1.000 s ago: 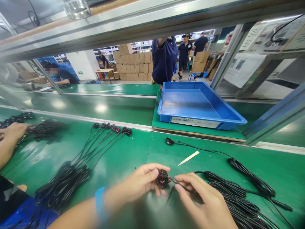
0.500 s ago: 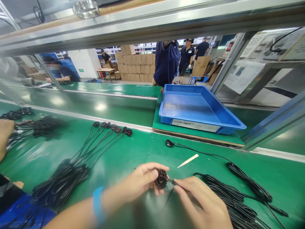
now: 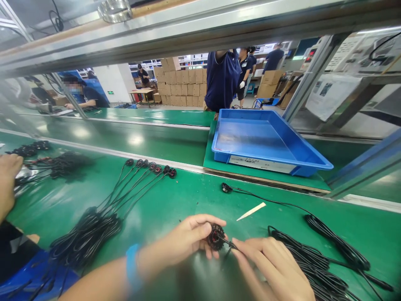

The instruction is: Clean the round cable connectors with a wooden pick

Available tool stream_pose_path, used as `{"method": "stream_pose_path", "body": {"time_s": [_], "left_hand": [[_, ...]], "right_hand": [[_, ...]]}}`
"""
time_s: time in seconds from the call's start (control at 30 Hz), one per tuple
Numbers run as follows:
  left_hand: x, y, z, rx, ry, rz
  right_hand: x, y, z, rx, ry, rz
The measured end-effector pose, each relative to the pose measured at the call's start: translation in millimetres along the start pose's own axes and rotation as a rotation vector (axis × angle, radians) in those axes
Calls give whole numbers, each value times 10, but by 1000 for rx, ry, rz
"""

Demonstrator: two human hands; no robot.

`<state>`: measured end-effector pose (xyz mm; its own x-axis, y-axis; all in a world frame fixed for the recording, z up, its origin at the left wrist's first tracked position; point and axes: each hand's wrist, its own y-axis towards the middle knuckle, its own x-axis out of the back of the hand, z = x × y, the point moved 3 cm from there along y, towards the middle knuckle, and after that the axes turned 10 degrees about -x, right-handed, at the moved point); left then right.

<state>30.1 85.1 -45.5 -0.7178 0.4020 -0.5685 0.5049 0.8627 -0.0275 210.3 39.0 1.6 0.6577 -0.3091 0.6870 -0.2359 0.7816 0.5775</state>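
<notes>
Between thumb and fingers, my left hand [image 3: 196, 234] grips a round black part [image 3: 215, 237] with a toothed rim and some red inside. A black cable [image 3: 232, 246] runs out of its right side, and my right hand [image 3: 269, 261] pinches that cable close to the part. Both hands are just above the green table [image 3: 150, 209]. Beyond them lies a similar part [image 3: 226, 188] on its own cable, near a pale pointed strip [image 3: 251, 211]. Coiled black cables [image 3: 310, 255] lie beside my right hand.
Left of my arms lies a bundle of cables [image 3: 84, 234] with several round ends [image 3: 153, 167]. A blue tray [image 3: 257, 159] stands on a raised board at the back. At the far left another person's hand [image 3: 8, 184] is near more cables. A metal beam [image 3: 188, 25] crosses overhead.
The view has shifted slightly. My left hand still holds the round part, and my right hand still pinches the cable, now a little farther from the part.
</notes>
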Motion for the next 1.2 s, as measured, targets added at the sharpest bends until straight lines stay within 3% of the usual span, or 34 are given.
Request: {"method": "stream_pose_path", "body": {"time_s": [0.13,0.23,0.43,0.63,0.97,1.2], "left_hand": [[5,-23,-16,-36,74,30],[0,-46,-33,-73,156,53],[-26,-37,-37,-76,101,39],[6,-7,23,-44,55,5],[-7,-43,36,-75,482,-57],[9,-34,99,-30,374,-33]], "right_hand": [[-81,-10,-40,-84,47,40],[-140,-15,-67,-168,97,148],[-123,-12,-39,-211,166,223],[-100,-39,-16,-121,55,159],[-171,-92,54,15,-238,-6],[-218,-135,49,-23,-218,-3]]}}
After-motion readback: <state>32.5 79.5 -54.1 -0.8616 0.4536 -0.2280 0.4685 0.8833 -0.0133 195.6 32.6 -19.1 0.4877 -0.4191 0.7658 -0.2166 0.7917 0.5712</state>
